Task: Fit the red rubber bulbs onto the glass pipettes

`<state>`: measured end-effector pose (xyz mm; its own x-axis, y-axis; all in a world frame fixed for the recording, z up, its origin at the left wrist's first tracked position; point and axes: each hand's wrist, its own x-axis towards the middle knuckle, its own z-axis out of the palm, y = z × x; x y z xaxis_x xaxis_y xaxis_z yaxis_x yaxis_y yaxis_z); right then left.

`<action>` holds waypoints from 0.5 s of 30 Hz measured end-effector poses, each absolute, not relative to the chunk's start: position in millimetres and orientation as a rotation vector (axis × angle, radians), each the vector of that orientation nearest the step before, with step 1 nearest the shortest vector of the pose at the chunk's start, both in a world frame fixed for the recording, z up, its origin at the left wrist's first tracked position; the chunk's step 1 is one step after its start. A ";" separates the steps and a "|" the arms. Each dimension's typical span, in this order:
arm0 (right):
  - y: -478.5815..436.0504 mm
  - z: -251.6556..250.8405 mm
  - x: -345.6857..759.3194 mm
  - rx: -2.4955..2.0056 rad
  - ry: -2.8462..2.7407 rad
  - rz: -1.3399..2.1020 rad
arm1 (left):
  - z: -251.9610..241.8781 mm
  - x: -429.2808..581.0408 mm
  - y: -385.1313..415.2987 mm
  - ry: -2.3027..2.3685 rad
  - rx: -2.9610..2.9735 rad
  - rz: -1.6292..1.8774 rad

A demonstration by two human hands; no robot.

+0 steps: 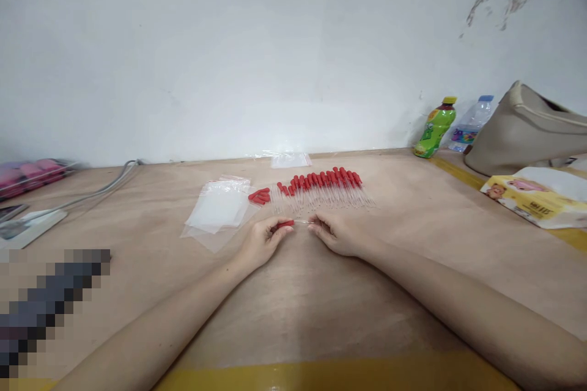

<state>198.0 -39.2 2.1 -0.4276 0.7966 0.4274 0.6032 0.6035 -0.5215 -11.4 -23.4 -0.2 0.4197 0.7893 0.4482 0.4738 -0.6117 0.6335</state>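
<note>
Pinched in my left hand (271, 237) is a red rubber bulb (287, 223), its end pointing right. My right hand (334, 233) is closed on a thin clear glass tube (302, 222), which lines up with the bulb and meets or nearly meets it. Just beyond my hands lies a row of droppers (328, 180), red bulbs on clear tubes. At the row's left end are several clear tubes without bulbs (276, 198) and a small pile of loose red bulbs (260, 197). Further left, clear plastic bags (220, 204) lie stacked.
Another plastic bag (290, 160) lies by the wall. At the right stand a green bottle (435, 128), a clear bottle (472, 125), a grey bag (513, 128) and a tissue pack (539, 198). Left are a cable (101, 184) and pink items in a rack (34, 176).
</note>
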 end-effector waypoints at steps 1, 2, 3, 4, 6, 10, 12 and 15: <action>-38.8 3.1 199.2 -1.091 -2.176 0.377 | -0.3 -11.3 -22.7 1.080 2.243 1.043; -38.5 4.0 200.1 -1.079 -2.181 0.362 | -0.5 -11.3 -22.1 1.075 2.227 1.037; -38.4 5.0 200.7 -1.064 -2.189 0.344 | -0.8 -11.3 -21.6 1.063 2.218 1.028; -38.6 5.9 201.1 -1.043 -2.200 0.327 | -1.3 -11.4 -21.1 1.048 2.212 1.022; -39.3 8.0 201.2 -1.002 -2.222 0.297 | -2.2 -11.7 -20.3 1.036 2.205 1.024; -41.9 12.1 200.6 -0.989 -2.195 0.233 | -3.1 -12.7 -19.5 1.049 2.199 1.052; -43.1 13.2 199.9 -1.002 -2.185 0.188 | -3.4 -13.2 -19.2 1.041 2.194 1.057; -43.6 11.7 198.4 -0.981 -2.188 0.146 | -4.5 -13.6 -18.3 1.042 2.192 1.053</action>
